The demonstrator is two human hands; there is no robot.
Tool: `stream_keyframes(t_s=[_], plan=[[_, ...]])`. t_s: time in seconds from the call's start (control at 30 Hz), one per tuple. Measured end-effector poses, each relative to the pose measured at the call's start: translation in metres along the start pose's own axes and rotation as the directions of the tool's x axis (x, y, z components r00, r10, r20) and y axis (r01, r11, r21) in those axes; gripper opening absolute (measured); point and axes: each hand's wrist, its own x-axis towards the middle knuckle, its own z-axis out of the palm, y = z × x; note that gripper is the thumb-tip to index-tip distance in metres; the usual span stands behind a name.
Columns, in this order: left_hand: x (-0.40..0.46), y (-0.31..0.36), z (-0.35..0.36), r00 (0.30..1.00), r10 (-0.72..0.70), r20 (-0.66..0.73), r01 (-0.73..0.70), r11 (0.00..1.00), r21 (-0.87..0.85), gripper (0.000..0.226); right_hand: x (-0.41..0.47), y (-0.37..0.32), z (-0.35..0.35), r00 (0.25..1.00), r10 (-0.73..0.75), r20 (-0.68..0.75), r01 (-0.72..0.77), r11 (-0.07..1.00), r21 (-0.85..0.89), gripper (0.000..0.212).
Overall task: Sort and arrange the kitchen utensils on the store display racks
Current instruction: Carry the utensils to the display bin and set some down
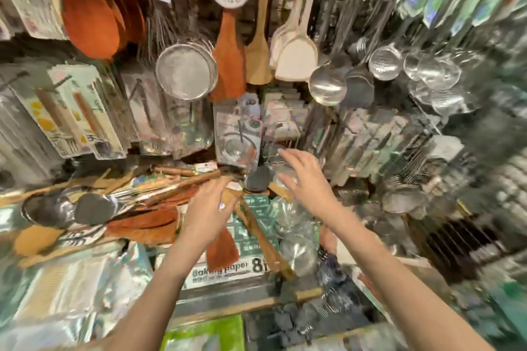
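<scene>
- Head view: the picture is blurry, so small things are hard to make out.
- The left hand (206,212) reaches out over a pile of utensils (159,194) lying on the shelf. Its grip is spread, with loose fingers, and it holds nothing.
- The right hand (306,179) reaches out beside it, near a clear plastic packet (296,225). Its grip is spread wide too, and it holds nothing.
- Between and under the hands lie wooden spatulas (256,225) on a green pack marked "Baking paper" (225,269).
- To the left on the shelf lie a dark ladle (48,209) and a flat brown wooden spoon (142,222).
- On the rack above hang a round metal strainer (185,72), a brown wooden spatula (229,57), a pale wooden spatula (296,61) and a shiny metal ladle (328,85).
- Orange-brown wooden spoons (88,14) hang at the upper left.
</scene>
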Motion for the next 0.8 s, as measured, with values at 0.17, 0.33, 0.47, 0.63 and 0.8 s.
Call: stream_keyframes(t_s=[0.17,0.33,0.47,0.63,0.8], plan=[[-0.028,0.002,0.061,0.986,0.021,0.163,-0.018,1.000,-0.017,0.045,-0.078,0.044,0.023,0.986,0.154,0.065,-0.153,0.988,-0.019,0.051],[-0.033,0.017,0.099,0.966,0.067,0.249,-0.067,0.998,-0.010,0.047,-0.140,0.087,0.036,0.944,0.320,0.079,-0.319,0.947,-0.024,0.052],[-0.031,0.042,0.124,0.948,0.089,0.307,-0.095,0.995,0.006,0.051,-0.176,0.116,0.035,0.920,0.383,0.087,-0.383,0.924,-0.023,0.054],[-0.027,0.084,0.165,0.930,0.105,0.353,-0.123,0.992,0.030,0.049,-0.209,0.163,0.029,0.875,0.472,0.103,-0.475,0.880,0.002,0.054],[-0.020,0.135,0.235,0.927,0.130,0.352,-0.151,0.988,0.034,0.048,-0.238,0.249,0.028,0.837,0.513,0.188,-0.523,0.852,0.003,0.055]])
